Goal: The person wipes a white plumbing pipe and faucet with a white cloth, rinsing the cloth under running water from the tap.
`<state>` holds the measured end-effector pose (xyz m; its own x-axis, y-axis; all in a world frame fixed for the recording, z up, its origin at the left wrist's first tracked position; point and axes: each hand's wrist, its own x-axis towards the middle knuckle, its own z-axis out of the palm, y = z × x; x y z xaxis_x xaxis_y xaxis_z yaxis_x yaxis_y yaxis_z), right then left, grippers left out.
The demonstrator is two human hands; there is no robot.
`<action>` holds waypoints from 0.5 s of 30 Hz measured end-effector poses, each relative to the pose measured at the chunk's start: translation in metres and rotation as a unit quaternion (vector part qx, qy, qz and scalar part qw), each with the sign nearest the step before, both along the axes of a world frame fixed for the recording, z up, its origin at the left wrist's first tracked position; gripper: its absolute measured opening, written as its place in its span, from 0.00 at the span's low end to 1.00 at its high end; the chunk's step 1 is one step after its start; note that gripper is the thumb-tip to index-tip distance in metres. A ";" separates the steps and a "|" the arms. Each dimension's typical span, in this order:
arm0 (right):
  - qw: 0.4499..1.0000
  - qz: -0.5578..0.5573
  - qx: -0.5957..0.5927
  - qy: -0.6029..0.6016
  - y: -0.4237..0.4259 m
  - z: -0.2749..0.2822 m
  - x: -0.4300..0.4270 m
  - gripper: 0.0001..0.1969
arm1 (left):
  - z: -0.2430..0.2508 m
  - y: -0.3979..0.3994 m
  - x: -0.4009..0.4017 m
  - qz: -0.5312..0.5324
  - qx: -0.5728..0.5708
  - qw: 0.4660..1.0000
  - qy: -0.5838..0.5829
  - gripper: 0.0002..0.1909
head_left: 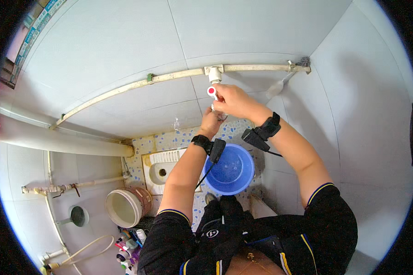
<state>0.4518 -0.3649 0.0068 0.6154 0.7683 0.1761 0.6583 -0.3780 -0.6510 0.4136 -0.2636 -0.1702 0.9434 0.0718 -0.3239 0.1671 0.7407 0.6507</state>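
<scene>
A white plastic tap (211, 92) with a red dot on its lever hangs from a fitting on the wall pipe (179, 74). My right hand (232, 99) has its fingers closed around the tap at the lever. Just under it is my left hand (210, 122), fingers curled by the tap's lower end, where a small shiny edge shows. What lies inside those fingers is hidden. Below both hands a blue plastic basin (229, 168) stands on the floor in front of my feet. Its bottom looks wet, though the water level cannot be made out.
A squat toilet (161, 172) is set in the pebble-patterned floor (235, 129), left of the basin. Farther left stand a bucket (124, 208) and several bottles (129, 245). A thick white pipe (65, 137) crosses the left side. A brush (275, 88) hangs at the right.
</scene>
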 end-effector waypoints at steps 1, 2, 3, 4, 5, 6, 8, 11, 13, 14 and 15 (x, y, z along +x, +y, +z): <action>1.000 -0.001 -0.002 0.000 -0.004 0.000 0.004 0.11 | 0.005 -0.006 0.001 -0.001 -0.002 1.000 0.000 0.14; 1.000 0.022 -0.004 0.006 -0.007 -0.001 0.009 0.11 | 0.010 -0.013 0.002 0.008 -0.003 1.000 0.019 0.14; 0.999 0.047 -0.004 0.013 -0.008 0.000 0.011 0.11 | 0.019 -0.017 0.002 0.019 -0.002 0.999 0.038 0.14; 0.998 0.053 -0.020 0.033 -0.008 0.002 0.014 0.11 | 0.022 -0.020 0.004 0.018 0.004 0.999 0.033 0.14; 0.998 0.052 -0.021 0.034 -0.008 0.003 0.014 0.11 | 0.021 -0.021 0.006 0.017 0.003 0.999 0.033 0.14; 0.998 0.057 -0.023 0.029 -0.006 0.004 0.014 0.11 | 0.021 -0.021 0.007 0.017 0.014 0.999 0.035 0.14; 0.997 0.074 0.005 0.030 -0.007 0.004 0.014 0.10 | 0.016 -0.020 0.010 0.013 0.018 0.999 0.027 0.12; 0.997 0.072 -0.027 0.014 -0.009 0.001 0.017 0.12 | 0.018 -0.025 0.018 -0.019 0.081 0.996 0.017 0.11; 0.996 0.086 -0.032 0.022 -0.007 0.002 0.017 0.15 | 0.010 -0.024 0.024 0.024 0.093 0.995 0.030 0.09; 0.996 0.092 -0.004 0.012 -0.005 -0.002 0.017 0.16 | 0.006 -0.019 0.025 -0.003 0.110 0.994 -0.002 0.09; 0.995 0.093 0.021 0.003 -0.006 -0.005 0.018 0.18 | 0.009 -0.019 0.025 -0.034 0.124 0.991 -0.035 0.08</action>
<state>0.4694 -0.3708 0.0020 0.4652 0.8609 0.2063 0.7101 -0.2237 -0.6677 0.4390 -0.2827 -0.1613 0.9684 0.0769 -0.2373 0.1583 0.5454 0.8231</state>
